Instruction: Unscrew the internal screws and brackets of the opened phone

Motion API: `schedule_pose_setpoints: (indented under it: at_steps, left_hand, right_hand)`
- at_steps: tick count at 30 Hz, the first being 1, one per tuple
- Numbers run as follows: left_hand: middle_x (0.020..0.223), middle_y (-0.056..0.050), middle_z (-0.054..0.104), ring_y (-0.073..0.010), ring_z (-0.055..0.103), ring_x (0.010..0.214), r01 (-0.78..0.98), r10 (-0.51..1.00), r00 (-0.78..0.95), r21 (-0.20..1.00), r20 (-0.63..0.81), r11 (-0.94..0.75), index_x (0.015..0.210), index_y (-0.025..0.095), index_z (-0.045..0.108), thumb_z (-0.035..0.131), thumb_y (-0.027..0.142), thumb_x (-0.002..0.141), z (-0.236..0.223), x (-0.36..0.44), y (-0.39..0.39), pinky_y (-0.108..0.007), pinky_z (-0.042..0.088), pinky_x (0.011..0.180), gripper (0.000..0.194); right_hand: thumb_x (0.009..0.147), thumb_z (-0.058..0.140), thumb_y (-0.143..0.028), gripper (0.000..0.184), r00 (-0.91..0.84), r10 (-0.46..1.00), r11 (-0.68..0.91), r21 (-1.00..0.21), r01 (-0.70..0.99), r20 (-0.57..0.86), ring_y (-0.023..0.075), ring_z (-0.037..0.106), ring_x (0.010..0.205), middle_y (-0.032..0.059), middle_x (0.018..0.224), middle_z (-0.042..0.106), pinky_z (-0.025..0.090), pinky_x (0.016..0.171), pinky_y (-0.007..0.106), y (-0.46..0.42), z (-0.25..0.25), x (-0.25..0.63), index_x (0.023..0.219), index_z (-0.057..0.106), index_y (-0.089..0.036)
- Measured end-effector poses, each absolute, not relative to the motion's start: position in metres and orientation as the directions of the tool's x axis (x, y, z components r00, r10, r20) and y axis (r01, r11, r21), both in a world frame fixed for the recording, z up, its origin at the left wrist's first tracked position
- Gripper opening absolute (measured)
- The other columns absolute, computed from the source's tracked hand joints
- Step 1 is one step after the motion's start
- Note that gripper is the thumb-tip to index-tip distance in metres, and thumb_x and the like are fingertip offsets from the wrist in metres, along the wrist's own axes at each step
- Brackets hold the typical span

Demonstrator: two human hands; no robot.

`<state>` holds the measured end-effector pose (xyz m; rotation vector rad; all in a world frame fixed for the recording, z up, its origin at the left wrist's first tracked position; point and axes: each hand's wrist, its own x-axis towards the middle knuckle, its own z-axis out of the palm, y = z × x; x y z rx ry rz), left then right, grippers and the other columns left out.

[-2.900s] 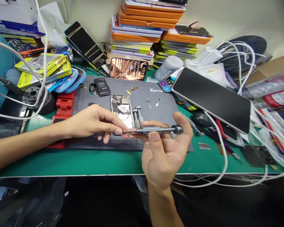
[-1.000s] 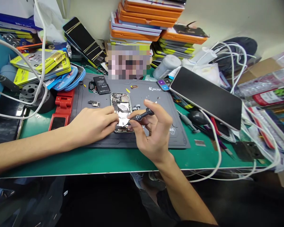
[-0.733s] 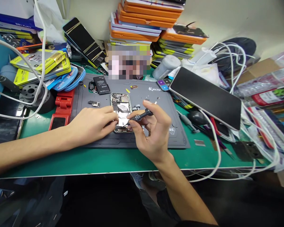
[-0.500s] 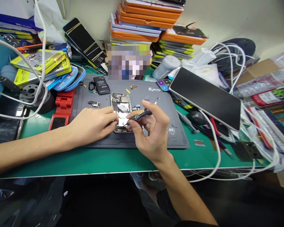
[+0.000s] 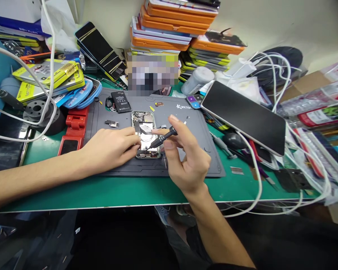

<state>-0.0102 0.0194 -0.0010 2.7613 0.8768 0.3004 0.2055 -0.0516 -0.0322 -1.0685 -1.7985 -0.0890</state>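
Observation:
An opened phone lies on the grey mat, its inner parts and a round coil showing. My left hand is closed, its curled fingertips gripping the phone's lower left edge. In my right hand is a dark screwdriver, tilted, with its tip down at the lower part of the phone. The forefinger rests at the driver's cap, while the thumb and other fingers are around its shaft. Behind the right fingers, another grey driver is mostly hidden. A small camera module lies left of the phone.
A phone battery lies at the mat's back left. A large tablet leans at the right among white cables. Behind stand stacked orange cases and a bottle. A red clamp borders the mat's left side.
Both hands have moved from holding the screwdriver's tip in the air down to the phone. Lately the right thumb and fingers have shifted on the screwdriver; the left hand stays put.

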Motion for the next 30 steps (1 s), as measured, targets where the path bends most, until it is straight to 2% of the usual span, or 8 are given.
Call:
schedule_pose_setpoints:
  at_steps: [6,12,16,20,24,25,28,30]
  left_hand:
    - [0.104,0.001,0.07,-0.0147,0.065,0.076,0.531,0.577,0.806,0.267,0.134,-0.804,0.107,0.025,0.071,0.051,0.03,0.105,-0.0017,-0.0095,0.0195,-0.029,0.027,0.055,0.021]
    - [0.105,0.001,0.071,-0.015,0.066,0.077,0.534,0.577,0.808,0.266,0.119,-0.802,0.107,0.024,0.071,0.05,0.03,0.106,-0.0003,-0.0091,0.0193,-0.028,0.028,0.055,0.022]
    - [0.108,0.001,0.071,-0.0148,0.066,0.078,0.533,0.575,0.811,0.268,0.109,-0.803,0.108,0.024,0.071,0.051,0.03,0.105,0.0005,-0.0091,0.0189,-0.028,0.029,0.056,0.021]
    - [0.106,0.0,0.071,-0.0145,0.065,0.076,0.532,0.572,0.812,0.258,0.113,-0.806,0.108,0.024,0.071,0.05,0.031,0.106,-0.0006,-0.0098,0.0192,-0.027,0.029,0.055,0.022]
    - [0.104,0.001,0.07,-0.0146,0.065,0.075,0.537,0.579,0.805,0.253,0.131,-0.804,0.108,0.024,0.071,0.05,0.031,0.106,-0.0015,-0.0101,0.0197,-0.028,0.029,0.055,0.022]
    - [0.104,0.001,0.07,-0.0147,0.065,0.075,0.538,0.581,0.803,0.255,0.137,-0.804,0.108,0.025,0.071,0.049,0.031,0.106,-0.0014,-0.0102,0.0196,-0.028,0.029,0.055,0.023]
    - [0.103,0.0,0.07,-0.0146,0.065,0.075,0.534,0.581,0.8,0.267,0.147,-0.802,0.109,0.025,0.071,0.047,0.032,0.107,-0.0006,-0.0106,0.0191,-0.028,0.03,0.055,0.025]
    - [0.104,0.0,0.07,-0.0145,0.065,0.075,0.535,0.584,0.798,0.274,0.146,-0.799,0.109,0.025,0.071,0.046,0.033,0.107,-0.0003,-0.0107,0.0189,-0.027,0.03,0.056,0.026]
  right_hand:
    - [0.098,0.059,-0.009,0.065,-0.111,0.594,0.573,-0.322,0.754,0.797,0.0168,0.08,0.093,0.004,0.137,0.075,0.068,0.078,0.031,-0.051,-0.0308,0.2056,0.156,0.047,-0.032]
    - [0.097,0.057,-0.006,0.065,-0.108,0.582,0.577,-0.316,0.753,0.806,0.0173,0.078,0.09,0.0042,0.133,0.077,0.066,0.073,0.033,-0.052,-0.0304,0.2066,0.155,0.049,-0.032]
    - [0.097,0.056,-0.006,0.064,-0.134,0.585,0.605,-0.32,0.729,0.8,0.019,0.077,0.094,0.0065,0.131,0.077,0.066,0.078,0.036,-0.0521,-0.0273,0.2067,0.156,0.049,-0.03]
    - [0.097,0.056,-0.006,0.062,-0.13,0.565,0.595,-0.294,0.748,0.815,0.017,0.074,0.084,0.0054,0.126,0.079,0.064,0.073,0.035,-0.0524,-0.025,0.2057,0.153,0.052,-0.032]
    - [0.101,0.05,-0.011,0.061,-0.126,0.632,0.598,-0.377,0.707,0.765,0.0224,0.073,0.107,0.009,0.136,0.072,0.066,0.08,0.039,-0.0523,-0.0261,0.2068,0.158,0.045,-0.031]
    - [0.102,0.049,-0.011,0.06,-0.126,0.641,0.6,-0.392,0.697,0.758,0.0222,0.072,0.108,0.0087,0.137,0.072,0.066,0.08,0.039,-0.0524,-0.0265,0.2072,0.159,0.044,-0.031]
    - [0.1,0.053,-0.011,0.06,-0.121,0.62,0.583,-0.352,0.732,0.775,0.0185,0.071,0.091,0.006,0.131,0.075,0.064,0.078,0.037,-0.0529,-0.0268,0.2083,0.155,0.049,-0.033]
    - [0.099,0.055,-0.01,0.061,-0.125,0.619,0.582,-0.346,0.736,0.775,0.018,0.071,0.09,0.006,0.131,0.075,0.063,0.078,0.036,-0.0533,-0.0263,0.2084,0.155,0.05,-0.033]
